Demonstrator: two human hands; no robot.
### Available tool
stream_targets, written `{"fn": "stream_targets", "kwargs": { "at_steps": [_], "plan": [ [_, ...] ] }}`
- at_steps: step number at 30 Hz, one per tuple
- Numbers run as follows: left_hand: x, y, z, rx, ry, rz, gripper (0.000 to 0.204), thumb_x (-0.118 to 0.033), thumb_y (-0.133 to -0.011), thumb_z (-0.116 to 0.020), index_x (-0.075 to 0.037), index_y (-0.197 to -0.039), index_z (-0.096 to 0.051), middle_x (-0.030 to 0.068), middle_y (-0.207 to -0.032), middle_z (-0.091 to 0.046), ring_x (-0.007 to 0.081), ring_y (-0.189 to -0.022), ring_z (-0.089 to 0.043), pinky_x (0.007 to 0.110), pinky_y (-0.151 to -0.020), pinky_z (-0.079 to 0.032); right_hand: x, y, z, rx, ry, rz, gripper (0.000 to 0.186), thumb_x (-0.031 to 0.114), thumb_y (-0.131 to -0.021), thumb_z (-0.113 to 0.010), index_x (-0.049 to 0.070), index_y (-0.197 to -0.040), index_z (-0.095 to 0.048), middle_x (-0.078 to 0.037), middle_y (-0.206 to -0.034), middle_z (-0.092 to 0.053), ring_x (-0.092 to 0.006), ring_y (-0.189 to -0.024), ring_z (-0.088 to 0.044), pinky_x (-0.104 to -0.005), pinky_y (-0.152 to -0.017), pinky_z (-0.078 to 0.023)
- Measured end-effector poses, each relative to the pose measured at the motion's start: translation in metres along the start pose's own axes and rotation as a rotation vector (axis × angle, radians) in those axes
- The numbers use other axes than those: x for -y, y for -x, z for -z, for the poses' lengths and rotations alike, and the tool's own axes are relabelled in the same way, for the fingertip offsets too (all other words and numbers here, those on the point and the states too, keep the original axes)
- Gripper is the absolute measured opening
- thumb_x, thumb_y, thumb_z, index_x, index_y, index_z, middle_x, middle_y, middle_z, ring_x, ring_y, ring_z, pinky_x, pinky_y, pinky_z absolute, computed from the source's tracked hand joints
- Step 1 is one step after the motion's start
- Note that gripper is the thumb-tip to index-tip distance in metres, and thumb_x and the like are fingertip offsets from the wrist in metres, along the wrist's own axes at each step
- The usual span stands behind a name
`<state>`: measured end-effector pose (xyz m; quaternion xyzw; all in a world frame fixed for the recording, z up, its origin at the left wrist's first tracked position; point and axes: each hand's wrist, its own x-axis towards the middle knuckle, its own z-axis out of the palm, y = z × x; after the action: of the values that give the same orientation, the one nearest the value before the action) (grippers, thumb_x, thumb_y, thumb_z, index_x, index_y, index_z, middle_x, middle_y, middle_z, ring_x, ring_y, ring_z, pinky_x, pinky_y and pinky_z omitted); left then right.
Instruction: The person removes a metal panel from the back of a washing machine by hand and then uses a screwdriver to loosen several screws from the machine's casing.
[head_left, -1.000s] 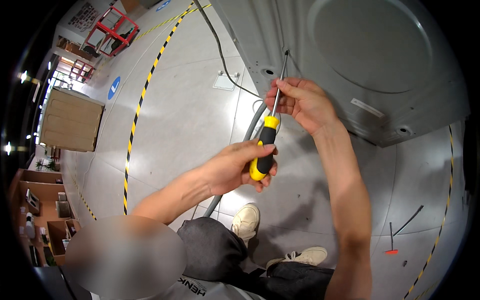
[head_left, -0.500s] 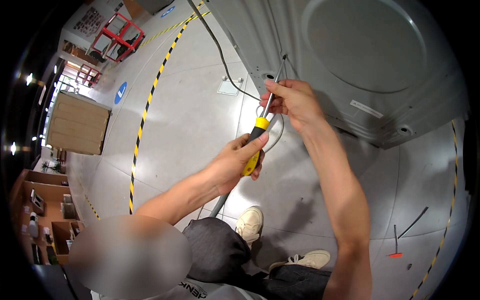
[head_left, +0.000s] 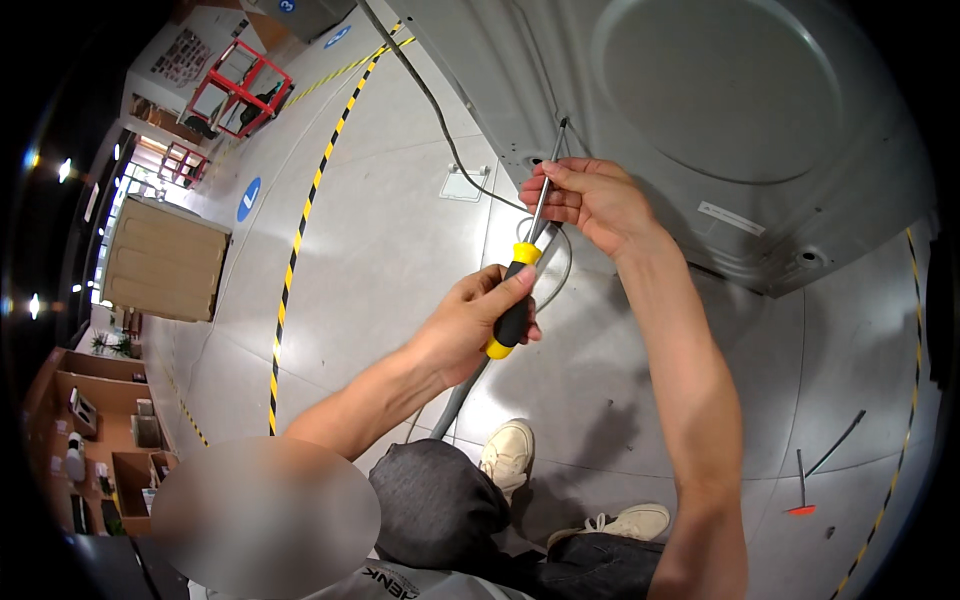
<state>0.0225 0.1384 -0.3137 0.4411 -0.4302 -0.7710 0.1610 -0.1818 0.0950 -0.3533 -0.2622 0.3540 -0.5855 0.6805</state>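
A long screwdriver with a yellow and black handle lies in the grip of my left hand. Its fingers wrap round the handle. Higher up, my right hand pinches the metal shaft between thumb and fingers. The dark tip reaches the grey metal panel of a large appliance, close to a small dent or hole; whether a screw sits there I cannot tell. Just beside the shaft, a round dark hole shows in the panel, partly covered by my right fingers.
A grey cable and a thicker grey hose run near my hands and leg. On the floor at right lies a tool with an orange end. Striped tape crosses the floor; a beige cabinet and red cart stand left.
The screwdriver handle has turned in my left hand, showing more black on top. Both hands stay on the tool, with its tip at the panel. The view has shifted slightly.
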Motion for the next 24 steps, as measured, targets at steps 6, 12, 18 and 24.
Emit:
{"fn": "stream_targets", "kwargs": {
  "at_steps": [6,12,18,24],
  "plan": [
    [0.001,0.004,-0.004,0.265,0.555,0.118,0.042,-0.045,-0.099,-0.04,-0.005,-0.108,-0.049,0.0037,-0.074,-0.048,0.0134,-0.06,-0.045,0.025,-0.053,-0.038,-0.001,-0.001,-0.001,-0.049,0.012,0.034,0.021,0.019,-0.088,-0.066,0.001,-0.096,-0.061,-0.011,-0.088,-0.066,-0.0178,-0.08,-0.065,-0.0295,-0.073,-0.054],
    [0.014,-0.007,0.003,0.185,0.417,0.051,0.038,-0.044,-0.099,-0.04,-0.007,-0.099,-0.049,0.0022,-0.072,-0.048,0.0119,-0.055,-0.043,0.023,-0.046,-0.034,-0.007,-0.002,0.0,-0.018,0.129,0.068,0.024,0.024,-0.089,-0.066,0.002,-0.096,-0.061,-0.009,-0.088,-0.065,-0.0171,-0.081,-0.065,-0.0296,-0.075,-0.053],
    [0.009,-0.009,-0.01,0.128,0.402,0.046,0.037,-0.043,-0.099,-0.041,-0.007,-0.098,-0.048,0.0015,-0.065,-0.047,0.0112,-0.046,-0.041,0.022,-0.04,-0.034,-0.005,0.003,0.008,-0.259,0.252,0.145,0.024,0.025,-0.092,-0.061,0.002,-0.093,-0.062,-0.007,-0.082,-0.064,-0.0138,-0.073,-0.063,-0.0268,-0.068,-0.052],
    [0.013,-0.009,-0.003,0.127,0.423,0.04,0.039,-0.045,-0.097,-0.044,-0.008,-0.093,-0.051,0.0022,-0.063,-0.049,0.0119,-0.046,-0.043,0.023,-0.041,-0.034,-0.012,0.044,0.051,-0.757,0.856,0.396,0.029,0.029,-0.09,-0.061,0.001,-0.095,-0.058,-0.011,-0.082,-0.062,-0.0239,-0.075,-0.062,-0.0362,-0.07,-0.048]
  ]
}}
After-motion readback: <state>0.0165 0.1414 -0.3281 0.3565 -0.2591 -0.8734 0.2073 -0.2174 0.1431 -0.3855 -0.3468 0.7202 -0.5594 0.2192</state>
